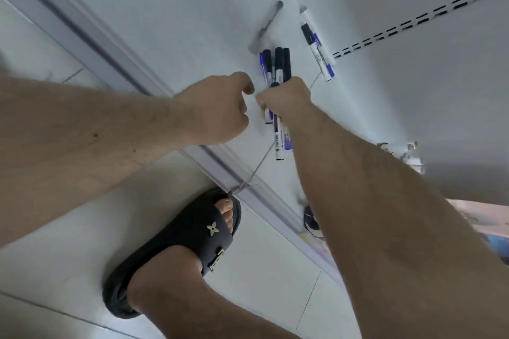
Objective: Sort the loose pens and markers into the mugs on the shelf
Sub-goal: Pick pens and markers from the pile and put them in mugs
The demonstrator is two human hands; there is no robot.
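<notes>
Nearest the camera, a foot in a black slide sandal (pixel 176 250) stands on the pale tiled floor (pixel 68 270), its toes up against the front edge of a low white shelf (pixel 165 22). A grey rail (pixel 115 63) runs along that front edge, slanting across the view. Both bare forearms reach out over the edge onto the shelf. The right hand (pixel 285 96) is closed in a fist around a bundle of markers (pixel 278 66): dark blue and black caps stick out beyond the knuckles, and white barrels with blue and black ends hang out below the wrist side of the fist. The left hand (pixel 217 107) sits just beside it, nearly touching, with its fingers curled inward and the thumb and fingertips drawn toward the bundle; whether it actually pinches a marker or holds nothing cannot be told, because the fingertips are turned away. A thin grey line (pixel 261 159) crosses the shelf under the right hand. Farther back, a small group of loose markers (pixel 316 47) lies flat on the shelf, white-bodied with black and blue caps, close together. To their left lies a single grey pen (pixel 265 26), blurred. At the far right a slotted strip (pixel 413 22) runs along the back panel. Some small white objects (pixel 407 154) sit beyond the right forearm, too blurred to name.
</notes>
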